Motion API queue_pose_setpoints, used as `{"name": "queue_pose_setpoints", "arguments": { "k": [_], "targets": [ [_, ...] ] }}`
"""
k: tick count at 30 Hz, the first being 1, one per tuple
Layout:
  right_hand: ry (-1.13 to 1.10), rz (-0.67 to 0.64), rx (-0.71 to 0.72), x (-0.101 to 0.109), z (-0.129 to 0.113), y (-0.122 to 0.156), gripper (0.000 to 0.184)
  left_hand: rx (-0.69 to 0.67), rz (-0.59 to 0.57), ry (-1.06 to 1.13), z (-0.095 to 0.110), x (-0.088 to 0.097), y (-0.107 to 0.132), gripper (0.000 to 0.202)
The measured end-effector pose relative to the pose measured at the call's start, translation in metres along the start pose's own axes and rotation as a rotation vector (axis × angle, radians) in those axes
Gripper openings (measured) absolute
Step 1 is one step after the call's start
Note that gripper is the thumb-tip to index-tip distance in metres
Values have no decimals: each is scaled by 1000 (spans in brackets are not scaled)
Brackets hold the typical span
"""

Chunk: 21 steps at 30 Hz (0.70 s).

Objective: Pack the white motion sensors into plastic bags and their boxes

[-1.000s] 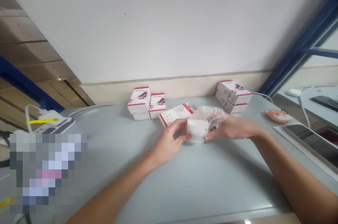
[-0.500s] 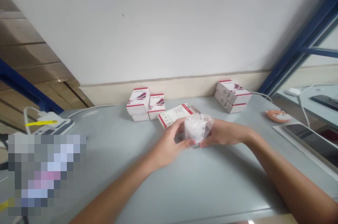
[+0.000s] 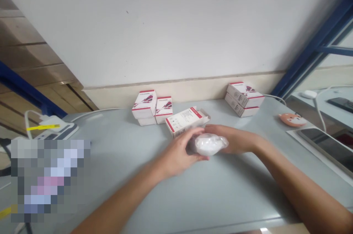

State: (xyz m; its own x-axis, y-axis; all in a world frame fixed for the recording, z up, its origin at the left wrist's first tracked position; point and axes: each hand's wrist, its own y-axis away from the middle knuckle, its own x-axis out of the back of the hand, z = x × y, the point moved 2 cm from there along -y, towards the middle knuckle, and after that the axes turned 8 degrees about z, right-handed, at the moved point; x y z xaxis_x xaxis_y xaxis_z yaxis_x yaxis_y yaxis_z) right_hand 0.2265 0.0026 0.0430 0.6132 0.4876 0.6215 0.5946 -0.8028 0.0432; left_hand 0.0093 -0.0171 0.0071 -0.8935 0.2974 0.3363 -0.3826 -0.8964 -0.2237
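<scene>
A white object in a clear plastic bag point(image 3: 210, 144) is held above the grey table; its kind does not show. My left hand point(image 3: 179, 153) is closed around its left side, thumb in front and fingers behind. At its right and far side is my right hand point(image 3: 234, 139), its fingers mostly hidden behind the bag, so I cannot tell how firmly they grip. Just beyond the hands lies a white and red carton point(image 3: 185, 120), with an open flap at its right end.
Two stacked boxes point(image 3: 145, 105) stand by the wall with a smaller box point(image 3: 164, 109) beside them. Another stacked pair of boxes point(image 3: 244, 99) is at back right. An orange animal-shaped item point(image 3: 292, 119) and a dark phone-like slab point(image 3: 328, 151) lie right; a power strip point(image 3: 59, 127) lies left.
The bagged white object has been tipped between my hands, so a different, flatter side faces me. It sits slightly lower. My right fingertips have moved from its front to behind it.
</scene>
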Motion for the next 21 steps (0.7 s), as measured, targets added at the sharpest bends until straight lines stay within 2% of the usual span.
{"name": "queue_pose_setpoints", "arguments": {
  "k": [3, 5, 6, 10, 14, 17, 21],
  "targets": [
    [-23, 1, -53, 1, 2, 1, 51, 30, -35, 4, -5, -2, -3, 44],
    [-17, 4, -85, 0, 4, 1, 66, 74, 7, -25, -5, -1, -5, 45],
    [-5, 5, -94, -1, 5, 1, 65, 90, 18, -50, -5, 0, -5, 45],
    [-3, -5, -66, -7, 7, -3, 43, 98, 17, -133, 5, 2, -2, 44],
    [-31, -12, -25, -12, 5, -5, 41, 36, 118, -159, 11, -1, 2, 70],
    [-58, -23, 10, -13, 5, -6, 33, 57, 173, -125, 12, -5, 3, 57],
    [-118, -45, -10, -11, 3, -5, 33, 180, 266, 2, 16, -3, 2, 37]
  ]
}}
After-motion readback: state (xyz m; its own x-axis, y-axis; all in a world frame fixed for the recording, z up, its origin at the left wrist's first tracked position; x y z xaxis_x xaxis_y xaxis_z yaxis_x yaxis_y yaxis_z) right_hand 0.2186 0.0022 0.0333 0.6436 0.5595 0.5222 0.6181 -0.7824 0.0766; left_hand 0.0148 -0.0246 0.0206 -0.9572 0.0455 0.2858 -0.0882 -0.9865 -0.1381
